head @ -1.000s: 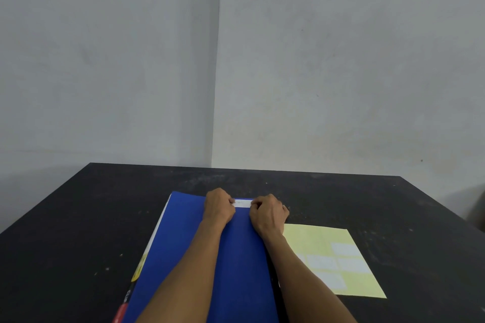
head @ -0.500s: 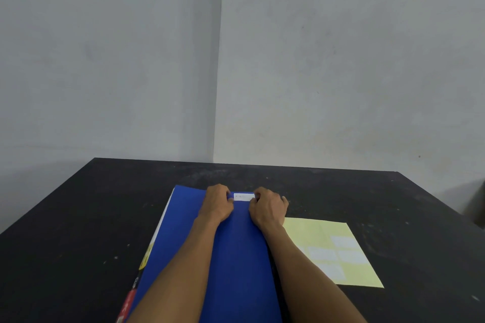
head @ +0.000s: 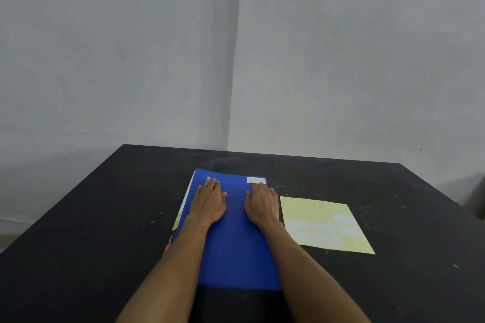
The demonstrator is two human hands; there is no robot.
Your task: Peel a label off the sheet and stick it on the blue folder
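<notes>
A blue folder (head: 236,244) lies on the black table (head: 91,217) in front of me. A white label (head: 256,180) is stuck flat near the folder's far right corner. My left hand (head: 208,200) rests flat and open on the folder's far left part. My right hand (head: 262,203) lies flat on the folder, its fingertips touching the label's near edge. The pale yellow label sheet (head: 324,224) lies on the table just right of the folder, with several white labels on its near half.
Under the folder's left edge, white, yellow and red page edges (head: 178,220) stick out. Grey walls (head: 236,60) meet in a corner behind the table's far edge. A dark object (head: 477,199) stands at the far right.
Both hands have opened from curled fists at the label and spread flat on the folder. The left hand slid left, away from the label. The label now lies uncovered.
</notes>
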